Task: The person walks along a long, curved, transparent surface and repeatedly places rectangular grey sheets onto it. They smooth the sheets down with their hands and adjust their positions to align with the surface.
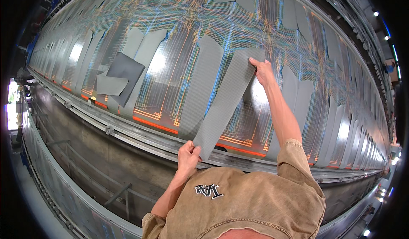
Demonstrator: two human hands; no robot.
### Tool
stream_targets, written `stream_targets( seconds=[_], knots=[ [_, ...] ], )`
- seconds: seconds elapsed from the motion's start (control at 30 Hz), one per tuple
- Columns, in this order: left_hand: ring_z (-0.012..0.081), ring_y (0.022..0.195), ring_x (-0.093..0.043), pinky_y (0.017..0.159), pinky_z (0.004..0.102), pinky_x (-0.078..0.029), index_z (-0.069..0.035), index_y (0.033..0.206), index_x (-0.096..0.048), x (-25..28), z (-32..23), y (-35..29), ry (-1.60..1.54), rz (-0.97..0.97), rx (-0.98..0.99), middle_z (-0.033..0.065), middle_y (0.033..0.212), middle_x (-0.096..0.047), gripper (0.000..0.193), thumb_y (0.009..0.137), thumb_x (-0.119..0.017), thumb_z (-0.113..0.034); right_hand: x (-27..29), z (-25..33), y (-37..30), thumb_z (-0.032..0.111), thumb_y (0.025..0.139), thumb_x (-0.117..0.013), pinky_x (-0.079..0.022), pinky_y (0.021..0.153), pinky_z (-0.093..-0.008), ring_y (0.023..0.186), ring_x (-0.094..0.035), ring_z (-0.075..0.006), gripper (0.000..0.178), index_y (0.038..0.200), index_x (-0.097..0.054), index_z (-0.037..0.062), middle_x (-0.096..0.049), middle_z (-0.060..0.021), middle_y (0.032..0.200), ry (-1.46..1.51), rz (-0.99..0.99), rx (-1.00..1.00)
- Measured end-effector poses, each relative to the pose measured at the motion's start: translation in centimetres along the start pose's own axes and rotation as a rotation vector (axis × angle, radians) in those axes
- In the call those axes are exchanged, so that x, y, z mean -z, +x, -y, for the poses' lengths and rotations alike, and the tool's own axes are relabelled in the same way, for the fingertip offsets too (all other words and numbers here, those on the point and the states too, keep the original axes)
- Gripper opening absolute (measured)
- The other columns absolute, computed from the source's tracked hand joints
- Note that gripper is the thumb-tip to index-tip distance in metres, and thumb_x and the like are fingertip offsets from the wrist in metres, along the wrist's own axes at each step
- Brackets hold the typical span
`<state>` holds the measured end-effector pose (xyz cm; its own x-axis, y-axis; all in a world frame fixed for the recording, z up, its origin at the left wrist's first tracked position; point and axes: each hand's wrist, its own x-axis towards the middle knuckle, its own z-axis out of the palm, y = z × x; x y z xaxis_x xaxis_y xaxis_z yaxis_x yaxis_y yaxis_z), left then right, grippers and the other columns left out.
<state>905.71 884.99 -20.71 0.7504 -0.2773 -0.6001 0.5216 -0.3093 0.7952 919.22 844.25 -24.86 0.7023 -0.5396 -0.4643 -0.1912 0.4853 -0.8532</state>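
A long grey ribbed strip point(228, 98) stretches between my two hands, slanting from the near edge up to the right. My left hand point(188, 158) pinches its near end, just over the metal rail. At the far end, my right hand point(263, 70) grips the strip's right corner between thumb and fingers. The strip's middle passes over the printed surface point(245, 130); whether it touches there I cannot tell. To its left lies another grey ribbed strip point(203, 77), its near end partly behind the held one.
A dark grey square sheet point(130, 70) and a smaller light grey piece point(111, 85) lie further left. Several grey strips cover the long surface on both sides. Along its near edge runs a metal rail point(140, 137), with a lower metal frame point(121, 192) below.
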Motion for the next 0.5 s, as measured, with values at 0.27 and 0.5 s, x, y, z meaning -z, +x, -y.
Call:
stream_targets(
  seconds=[0.27,0.5],
  knots=[
    [0.0267,0.062,-0.061,0.060,0.0399,-0.045,0.005,0.073,-0.054,1.7,-1.1,0.8,0.504,0.094,-0.058,0.0152,0.062,-0.057,0.021,0.076,-0.065,-0.013,-2.3,2.2,2.6,0.011,0.076,-0.077,-0.048,0.063,-0.0276,0.087,-0.063,-0.0183,0.065,0.130,-0.044,-0.0070,-0.067,-0.0118,0.101,-0.362,0.014,0.043],
    [0.0427,0.072,-0.060,0.064,0.0461,-0.046,0.005,0.071,-0.053,0.9,-2.2,2.6,0.607,0.124,-0.064,0.0232,0.066,-0.058,0.026,0.077,-0.066,-0.017,-2.8,2.0,3.6,0.010,0.077,-0.074,-0.042,0.052,-0.0244,0.062,-0.056,-0.0097,0.030,0.103,-0.064,0.0014,-0.065,-0.0022,0.079,-0.745,0.085,0.181]
  ],
)
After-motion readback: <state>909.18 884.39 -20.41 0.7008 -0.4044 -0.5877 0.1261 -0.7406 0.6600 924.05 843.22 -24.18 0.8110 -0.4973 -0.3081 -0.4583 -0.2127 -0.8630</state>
